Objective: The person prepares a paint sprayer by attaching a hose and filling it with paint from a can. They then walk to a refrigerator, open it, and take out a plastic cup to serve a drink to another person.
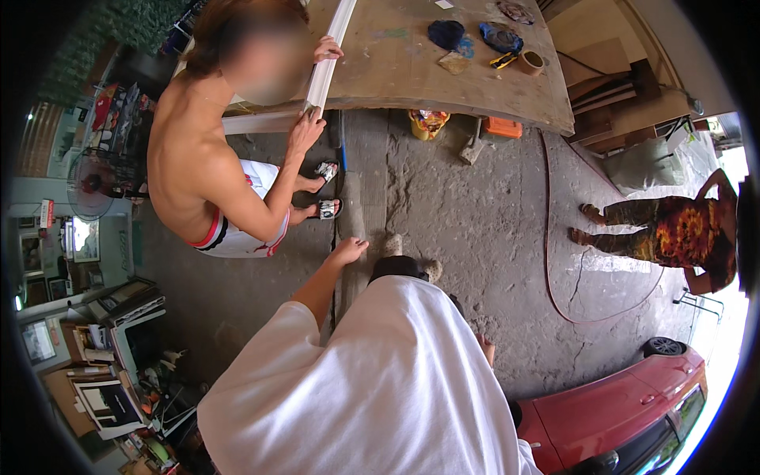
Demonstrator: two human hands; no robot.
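My left hand [348,251] hangs in front of me over the concrete floor, its fingers curled in and nothing showing between them. Of my right hand [485,348], only a bit of skin appears beside my white shirt; its fingers are hidden. Ahead to the left, a shirtless person [202,158] bends at the workbench [380,71], both hands on a white moulding strip [323,75] at its edge. Another pale strip [261,123] runs along the bench's near left side. Neither of my hands touches these.
Dark cloths [446,34], a yellow-black tool [503,60] and a tape roll [531,62] lie on the bench. An orange box [503,127] sits below. A red hose [548,229] curves across the floor. Another person [673,229] stands right, near a red car [617,412]. Left is a fan [93,182].
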